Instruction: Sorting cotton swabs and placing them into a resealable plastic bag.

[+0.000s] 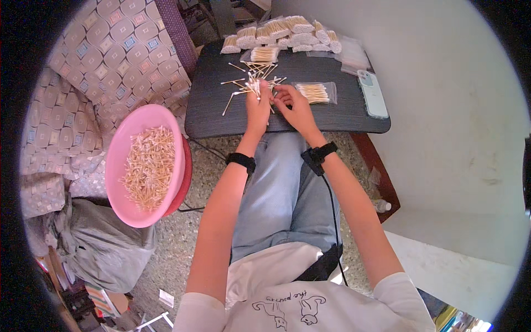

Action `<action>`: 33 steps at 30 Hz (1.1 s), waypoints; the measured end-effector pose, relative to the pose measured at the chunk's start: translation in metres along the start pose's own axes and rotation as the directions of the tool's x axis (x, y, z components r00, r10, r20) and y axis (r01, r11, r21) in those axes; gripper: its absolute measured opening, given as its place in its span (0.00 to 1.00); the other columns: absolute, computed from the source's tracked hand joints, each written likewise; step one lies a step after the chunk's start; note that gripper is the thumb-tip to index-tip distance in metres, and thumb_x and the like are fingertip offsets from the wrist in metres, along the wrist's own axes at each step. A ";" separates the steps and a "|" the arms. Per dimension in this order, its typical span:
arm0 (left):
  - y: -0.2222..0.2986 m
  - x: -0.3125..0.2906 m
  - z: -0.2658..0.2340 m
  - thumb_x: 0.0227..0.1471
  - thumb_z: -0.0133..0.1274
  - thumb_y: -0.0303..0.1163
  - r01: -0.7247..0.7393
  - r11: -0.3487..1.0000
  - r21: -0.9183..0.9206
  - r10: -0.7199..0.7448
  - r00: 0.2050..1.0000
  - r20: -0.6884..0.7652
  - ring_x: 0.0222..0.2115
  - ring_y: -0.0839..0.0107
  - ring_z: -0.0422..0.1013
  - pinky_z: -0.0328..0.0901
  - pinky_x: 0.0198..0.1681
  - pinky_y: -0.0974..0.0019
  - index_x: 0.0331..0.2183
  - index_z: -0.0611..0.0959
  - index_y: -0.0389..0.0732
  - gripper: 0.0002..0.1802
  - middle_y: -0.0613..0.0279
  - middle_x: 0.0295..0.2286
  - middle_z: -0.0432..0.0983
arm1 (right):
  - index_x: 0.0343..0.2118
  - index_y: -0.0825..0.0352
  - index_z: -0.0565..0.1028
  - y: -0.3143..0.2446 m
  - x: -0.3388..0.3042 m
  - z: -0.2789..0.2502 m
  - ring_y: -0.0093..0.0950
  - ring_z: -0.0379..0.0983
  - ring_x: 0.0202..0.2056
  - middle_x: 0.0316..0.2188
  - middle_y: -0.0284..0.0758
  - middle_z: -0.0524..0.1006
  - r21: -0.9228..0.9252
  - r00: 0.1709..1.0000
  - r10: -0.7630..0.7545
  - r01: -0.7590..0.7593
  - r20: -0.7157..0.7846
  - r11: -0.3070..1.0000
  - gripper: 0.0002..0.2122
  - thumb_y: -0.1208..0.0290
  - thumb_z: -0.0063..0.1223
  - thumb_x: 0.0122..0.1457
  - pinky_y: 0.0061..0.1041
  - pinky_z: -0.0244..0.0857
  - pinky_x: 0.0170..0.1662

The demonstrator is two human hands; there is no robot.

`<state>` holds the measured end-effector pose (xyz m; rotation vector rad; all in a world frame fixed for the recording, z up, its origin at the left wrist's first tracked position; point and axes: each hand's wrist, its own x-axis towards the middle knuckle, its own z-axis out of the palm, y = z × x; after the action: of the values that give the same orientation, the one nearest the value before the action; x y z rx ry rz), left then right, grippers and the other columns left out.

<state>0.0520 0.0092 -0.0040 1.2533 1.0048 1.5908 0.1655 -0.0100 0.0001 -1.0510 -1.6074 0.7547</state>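
Note:
My left hand is closed around a bunch of cotton swabs, their white tips fanning out above the fingers. Close beside it on the right, my right hand has its fingers curled in toward the bunch, thumb and fingertips together. What those fingertips pinch is too small to make out. Loose cotton swabs lie scattered on the black table around and beyond my left hand. Just right of my right hand lies a clear bag of cotton swabs. Another filled bag rests beyond the loose swabs.
Filled swab bags are piled along the table's far edge, with flat clear bags to their right. A pale phone lies at the right edge. Left of the table, a pink basin holds many swabs. A white wall borders the right.

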 end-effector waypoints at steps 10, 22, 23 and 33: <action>0.000 0.041 -0.014 0.52 0.51 0.40 -0.186 0.952 0.245 0.219 0.969 -0.113 0.17 0.79 0.62 0.60 0.23 0.73 0.34 0.70 0.39 0.15 0.69 0.19 0.66 | 0.42 0.70 0.67 0.000 0.000 0.004 0.28 0.69 0.28 0.27 0.37 0.72 -0.046 0.998 -0.055 0.056 0.012 0.997 0.13 0.79 0.47 0.52 0.25 0.64 0.33; 0.038 0.042 -0.026 0.54 0.48 0.44 0.049 0.998 -0.042 -0.050 0.998 -0.041 0.11 0.83 0.58 0.53 0.14 0.75 0.20 0.72 0.40 0.19 0.71 0.10 0.63 | 0.39 0.66 0.71 -0.009 -0.004 -0.003 0.36 0.65 0.38 0.33 0.37 0.70 -0.315 0.961 -0.248 0.274 0.122 0.909 0.13 0.76 0.52 0.48 0.33 0.59 0.45; 0.041 0.039 -0.030 0.54 0.48 0.45 0.071 0.997 0.018 -0.071 0.997 -0.008 0.11 0.83 0.58 0.53 0.14 0.75 0.20 0.72 0.40 0.20 0.71 0.10 0.63 | 0.39 0.65 0.71 -0.010 -0.004 -0.001 0.36 0.64 0.40 0.35 0.36 0.70 -0.344 0.953 -0.247 0.295 0.175 0.892 0.13 0.75 0.52 0.48 0.34 0.58 0.46; 0.044 0.006 -0.017 0.53 0.49 0.44 0.077 0.963 0.258 -0.161 0.932 0.324 0.12 0.83 0.58 0.52 0.14 0.76 0.24 0.74 0.41 0.17 0.73 0.12 0.62 | 0.43 0.68 0.69 0.000 0.003 0.008 0.40 0.62 0.47 0.45 0.39 0.68 -0.391 0.944 -0.329 0.300 -0.009 0.870 0.14 0.78 0.44 0.51 0.35 0.55 0.51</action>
<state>0.0287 -0.0008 0.0363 1.5403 1.0465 1.1276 0.1575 -0.0075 -0.0010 -1.0365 -1.8470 0.1760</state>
